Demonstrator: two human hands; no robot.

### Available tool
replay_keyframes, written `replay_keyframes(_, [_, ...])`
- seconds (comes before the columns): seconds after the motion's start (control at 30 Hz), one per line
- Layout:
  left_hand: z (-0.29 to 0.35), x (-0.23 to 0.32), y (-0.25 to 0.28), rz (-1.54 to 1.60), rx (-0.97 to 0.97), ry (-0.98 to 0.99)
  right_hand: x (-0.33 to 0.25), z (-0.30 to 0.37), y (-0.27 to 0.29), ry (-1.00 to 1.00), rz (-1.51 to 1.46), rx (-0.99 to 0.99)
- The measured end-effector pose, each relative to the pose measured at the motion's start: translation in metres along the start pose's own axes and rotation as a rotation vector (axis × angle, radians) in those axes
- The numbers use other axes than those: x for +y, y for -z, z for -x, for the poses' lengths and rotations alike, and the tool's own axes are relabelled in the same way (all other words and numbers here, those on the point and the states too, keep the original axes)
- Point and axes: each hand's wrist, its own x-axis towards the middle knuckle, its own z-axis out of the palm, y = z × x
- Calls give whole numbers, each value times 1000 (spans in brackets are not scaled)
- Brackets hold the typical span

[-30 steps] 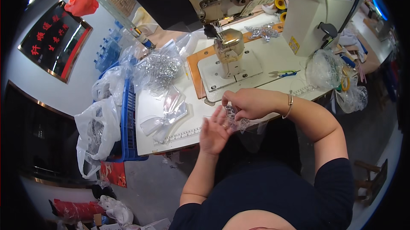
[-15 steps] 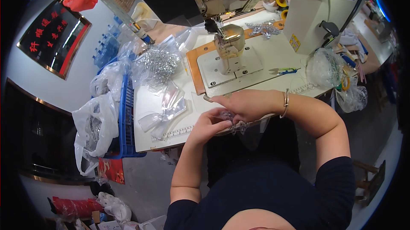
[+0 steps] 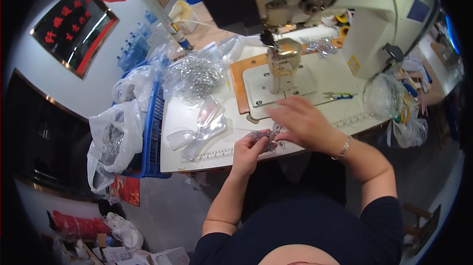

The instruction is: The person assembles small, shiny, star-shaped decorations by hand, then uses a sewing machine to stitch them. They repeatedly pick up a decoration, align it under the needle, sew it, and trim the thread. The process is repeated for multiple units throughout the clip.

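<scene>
My left hand (image 3: 247, 153) is at the front edge of the white sewing-machine table (image 3: 300, 139), fingers closed on a bunch of small shiny silvery pieces (image 3: 276, 129); their exact kind is too small to tell. Just right of it and partly above it is my right hand (image 3: 304, 123), blurred, with its fingers stretched apart toward the machine. Its thumb comes close to the bunch; whether it touches cannot be made out. Beyond both hands stands the sewing machine (image 3: 285, 65), its metal plate (image 3: 256, 100) set in an orange-brown board (image 3: 240, 85).
Clear plastic strips (image 3: 207, 129) and a heap of silvery pieces in clear bags (image 3: 197, 74) lie on the left. Thread snips (image 3: 340, 96) rest right of the machine. A blue crate (image 3: 153, 132) with white bags (image 3: 116, 139) adjoins the table's left side.
My right hand has lifted off the bunch and opened, fingers now extended. My left hand keeps its hold. The whole view has shifted, with the table appearing slightly further right.
</scene>
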Motion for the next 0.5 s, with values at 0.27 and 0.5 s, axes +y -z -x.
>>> replay_keyframes(0.27, [8,1,-6,41,-17,-92,-18,94,-43,-1082,-1379,547])
replay_keyframes(0.5, [12,-8,-17,125,39,-49,-50,67,-50,-762,-1308,448])
